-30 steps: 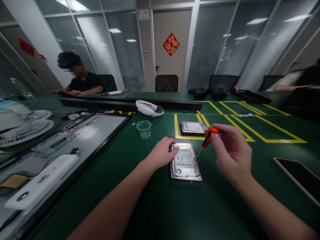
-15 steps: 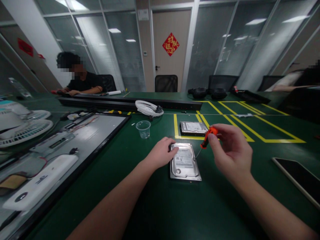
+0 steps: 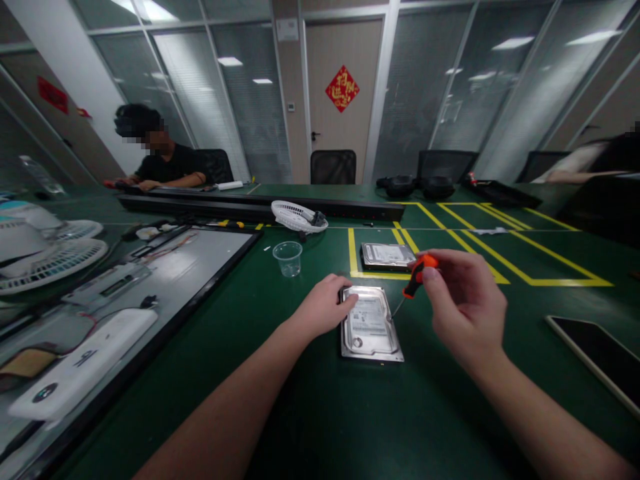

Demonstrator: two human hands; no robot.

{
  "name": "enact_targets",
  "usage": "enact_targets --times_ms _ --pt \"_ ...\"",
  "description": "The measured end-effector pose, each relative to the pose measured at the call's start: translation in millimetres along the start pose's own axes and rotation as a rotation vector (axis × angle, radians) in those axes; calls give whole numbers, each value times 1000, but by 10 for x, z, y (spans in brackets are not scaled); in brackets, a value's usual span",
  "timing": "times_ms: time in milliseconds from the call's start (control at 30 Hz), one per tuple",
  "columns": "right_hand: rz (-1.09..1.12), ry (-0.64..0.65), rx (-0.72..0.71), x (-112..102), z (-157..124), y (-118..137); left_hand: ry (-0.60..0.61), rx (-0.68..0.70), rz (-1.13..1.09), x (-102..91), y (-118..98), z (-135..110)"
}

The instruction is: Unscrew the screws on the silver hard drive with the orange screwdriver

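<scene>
Little has shifted: your left hand (image 3: 325, 303), fingers part-curled, holds the hard drive (image 3: 370, 323) beneath, your right hand (image 3: 467, 310) pinches the screwdriver (image 3: 415, 279), tip still at the drive's edge, work point seemingly unchanged.

Two hard drives (image 3: 371, 323), one screwdriver (image 3: 415, 280), one clear cup (image 3: 289, 261)

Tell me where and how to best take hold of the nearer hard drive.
Probably take the nearer hard drive by its left side, coming from the left, where the left grip rests. The drive lies flat, label up, with that side straight, while the tip of the screwdriver is at its right edge.
</scene>
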State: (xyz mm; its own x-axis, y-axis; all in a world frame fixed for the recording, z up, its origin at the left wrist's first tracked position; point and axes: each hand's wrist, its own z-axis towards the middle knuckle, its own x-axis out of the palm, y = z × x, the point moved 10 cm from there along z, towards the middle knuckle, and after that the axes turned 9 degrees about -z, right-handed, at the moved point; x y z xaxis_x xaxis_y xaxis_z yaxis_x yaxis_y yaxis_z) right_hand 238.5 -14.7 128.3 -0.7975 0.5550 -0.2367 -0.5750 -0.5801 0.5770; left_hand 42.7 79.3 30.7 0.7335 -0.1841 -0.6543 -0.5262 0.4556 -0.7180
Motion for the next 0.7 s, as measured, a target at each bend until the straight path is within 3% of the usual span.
enact_targets --times_ms 700 --pt "11 55 -11 32 -8 -7 5 -6 0 -1 -12 0"
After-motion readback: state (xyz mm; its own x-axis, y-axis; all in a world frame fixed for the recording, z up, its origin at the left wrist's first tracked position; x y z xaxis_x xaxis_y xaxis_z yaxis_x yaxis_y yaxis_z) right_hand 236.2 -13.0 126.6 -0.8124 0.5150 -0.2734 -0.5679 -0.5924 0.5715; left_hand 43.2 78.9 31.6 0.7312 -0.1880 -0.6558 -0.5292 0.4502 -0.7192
